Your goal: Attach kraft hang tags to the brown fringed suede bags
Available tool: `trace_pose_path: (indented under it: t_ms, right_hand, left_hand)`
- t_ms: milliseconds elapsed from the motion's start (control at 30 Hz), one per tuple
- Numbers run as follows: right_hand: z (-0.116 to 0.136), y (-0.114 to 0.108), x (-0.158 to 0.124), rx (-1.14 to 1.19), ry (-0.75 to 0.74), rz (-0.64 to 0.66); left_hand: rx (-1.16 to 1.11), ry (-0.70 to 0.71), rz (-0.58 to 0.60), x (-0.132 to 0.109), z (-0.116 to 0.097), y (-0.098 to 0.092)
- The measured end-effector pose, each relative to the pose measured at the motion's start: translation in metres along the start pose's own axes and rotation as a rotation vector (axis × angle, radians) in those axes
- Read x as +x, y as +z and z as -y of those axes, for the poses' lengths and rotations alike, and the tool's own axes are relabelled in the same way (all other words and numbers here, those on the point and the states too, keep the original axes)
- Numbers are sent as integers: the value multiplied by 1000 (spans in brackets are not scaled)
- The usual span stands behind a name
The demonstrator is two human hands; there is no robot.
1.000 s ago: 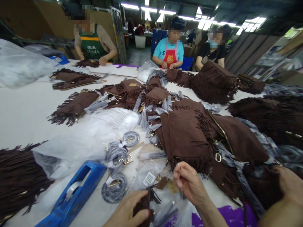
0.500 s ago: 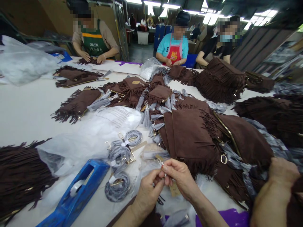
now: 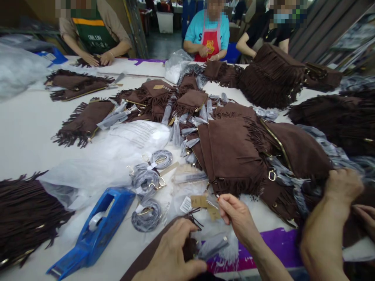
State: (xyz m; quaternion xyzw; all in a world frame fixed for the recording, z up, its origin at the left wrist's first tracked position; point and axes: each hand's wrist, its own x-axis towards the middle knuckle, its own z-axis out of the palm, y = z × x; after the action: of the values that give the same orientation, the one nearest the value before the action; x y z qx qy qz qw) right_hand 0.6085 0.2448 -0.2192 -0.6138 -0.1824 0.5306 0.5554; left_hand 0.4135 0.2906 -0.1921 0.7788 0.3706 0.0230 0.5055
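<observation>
pinching what looks like the white string [image 3: 212,204] of a tan tag [image 3: 199,201] in the right hand [image 3: 238,218]; curving the left hand [image 3: 171,249] over a brown fringed bag [image 3: 148,253] on the white table [image 3: 35,128], cannot tell whether gripping it. best to hold the string taut, clear of the bag. mind strap coils [image 3: 146,225] and blue tape dispenser [image 3: 101,230] leftward, and co-worker's forearm [image 3: 322,234] at right.

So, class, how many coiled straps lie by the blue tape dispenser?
3: the near coil, right of the dispenser; the middle coil, beyond it; the far coil, beyond and to the right. Others may be hidden.
</observation>
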Motion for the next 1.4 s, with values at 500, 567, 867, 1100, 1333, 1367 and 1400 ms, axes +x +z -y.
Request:
trace_pose_path:
  t_ms: [500, 567, 867, 1100, 1333, 1367, 1400]
  right_hand:
    - [-51, 23, -33, 123, 156, 226]
    - [-46, 32, -38, 54, 44, 294]
    - [-44, 61, -40, -674, -297, 131]
    - [-51, 62, -35, -519, -173, 104]
    - [-69, 61, -33, -175, 57, 40]
    - [-71, 62, -32, -162, 67, 12]
    - [-72, 62, -32, -147, 86, -11]
  left_hand:
    - [312, 235, -388, -16, 22, 25]
    - [234, 159, -312, -13, 17, 17]
    - [-115, -173, -76, 6, 1, -14]
    - [-304, -269, -71, 12, 13, -13]
    - [-412, -325, -54, 15, 13, -17]
    - [-438, -338, -57, 15, 12, -18]
    - [-462, -357, -63, 16, 11, -19]
